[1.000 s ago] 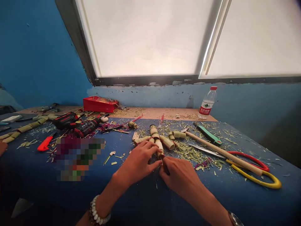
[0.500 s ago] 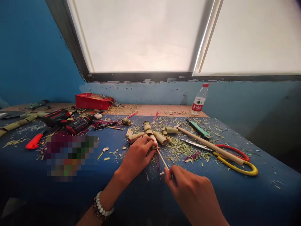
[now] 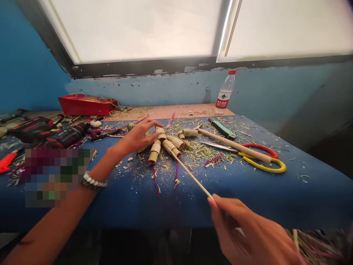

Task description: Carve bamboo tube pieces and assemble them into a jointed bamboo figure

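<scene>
A jointed figure of short bamboo tubes point(image 3: 160, 134) lies on the blue tabletop, with purple threads point(image 3: 156, 180) trailing from its two near limbs. At its upper left, my left hand point(image 3: 139, 136) has its fingers spread, thumb and forefinger beside the top tube; whether they touch it I cannot tell. Pinched between the thumb and fingers of my right hand point(image 3: 242, 224) is a thin wooden stick point(image 3: 191, 173). The stick's far tip reaches the right-hand near limb of the figure; whether it is inside the tube is unclear.
Right of the figure lie red-and-yellow-handled scissors point(image 3: 263, 169), a wooden-handled tool point(image 3: 234, 143) and a green-handled cutter point(image 3: 224, 129). A water bottle point(image 3: 224, 95) and red box point(image 3: 86, 105) stand behind. Power tools point(image 3: 67, 136) lie left. Bamboo shavings point(image 3: 198, 151) litter the middle.
My left hand has let go of the figure's middle and moved up and left to its top. My right hand has drawn back towards me, showing more of the stick. The view has shifted.
</scene>
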### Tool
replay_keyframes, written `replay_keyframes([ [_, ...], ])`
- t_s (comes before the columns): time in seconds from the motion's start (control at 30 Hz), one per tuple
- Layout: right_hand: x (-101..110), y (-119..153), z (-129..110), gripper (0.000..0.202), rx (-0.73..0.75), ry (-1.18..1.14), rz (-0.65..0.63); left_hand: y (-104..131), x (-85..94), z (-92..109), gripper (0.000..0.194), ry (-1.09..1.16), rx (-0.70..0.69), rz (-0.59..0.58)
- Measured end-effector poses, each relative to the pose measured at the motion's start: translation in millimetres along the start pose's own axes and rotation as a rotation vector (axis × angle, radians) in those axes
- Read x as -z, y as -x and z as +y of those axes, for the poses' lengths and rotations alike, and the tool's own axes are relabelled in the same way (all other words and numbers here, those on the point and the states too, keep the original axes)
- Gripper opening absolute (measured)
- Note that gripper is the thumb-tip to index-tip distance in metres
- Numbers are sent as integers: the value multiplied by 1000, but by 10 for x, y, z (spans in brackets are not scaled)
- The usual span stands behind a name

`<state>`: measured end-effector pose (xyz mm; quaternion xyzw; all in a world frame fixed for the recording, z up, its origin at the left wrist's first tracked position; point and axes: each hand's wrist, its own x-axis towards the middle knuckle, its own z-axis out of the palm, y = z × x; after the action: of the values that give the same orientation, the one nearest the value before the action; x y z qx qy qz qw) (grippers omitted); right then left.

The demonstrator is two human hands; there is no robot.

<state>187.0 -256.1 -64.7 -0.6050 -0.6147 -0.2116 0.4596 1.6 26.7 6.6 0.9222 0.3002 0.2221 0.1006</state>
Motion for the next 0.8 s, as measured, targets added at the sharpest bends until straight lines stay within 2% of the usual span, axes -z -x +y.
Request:
replay_keyframes([
  [0.13,-356,-189,-7,7,114,-36,16,-288,-44,-248,41,12,-38,-232],
  [0.23,-480,-201,-2,13,112,-35,17,-351,-58,-329,46,28,-31,-334],
  [0.4,-505,-219,-72,25,170,27,0,-324,-40,-335,54,18,-16,-292],
  [0.6,-599,-297,-145,29,220,116,-26,-348,-57,-382,50,72,-50,-262],
  [0.8,-683,-373,-158,30,223,124,-9,-363,-24,-385,45,98,-25,-244],
])
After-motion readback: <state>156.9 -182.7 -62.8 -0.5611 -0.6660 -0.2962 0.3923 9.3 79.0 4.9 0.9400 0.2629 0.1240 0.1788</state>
